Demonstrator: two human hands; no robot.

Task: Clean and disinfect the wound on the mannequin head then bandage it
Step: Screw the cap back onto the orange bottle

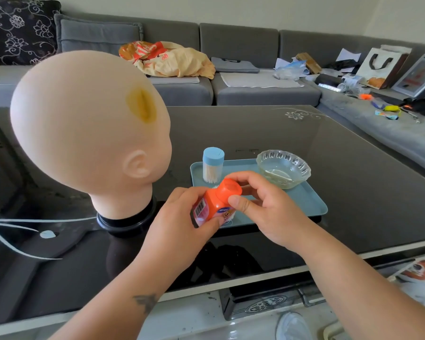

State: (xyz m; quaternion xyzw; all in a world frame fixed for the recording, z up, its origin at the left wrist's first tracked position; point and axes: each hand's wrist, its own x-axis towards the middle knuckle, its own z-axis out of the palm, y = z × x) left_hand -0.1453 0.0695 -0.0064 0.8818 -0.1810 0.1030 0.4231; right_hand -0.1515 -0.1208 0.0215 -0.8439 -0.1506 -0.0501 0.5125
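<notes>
both my hands meet over the bench's near edge: left hand (182, 217) grips the orange bottle (215, 204), right hand (263, 207) pinches its cap (231, 188); mannequin head (88, 128) stands close left, tray (304, 200) behind.

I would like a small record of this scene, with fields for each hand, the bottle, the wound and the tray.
left hand: grips the orange bottle's body
right hand: fingers pinch the bottle cap
orange bottle: tilted, held above the tray's near edge
wound: yellow-stained, on the mannequin head
tray: holds cotton swab jar and glass bowl
</notes>
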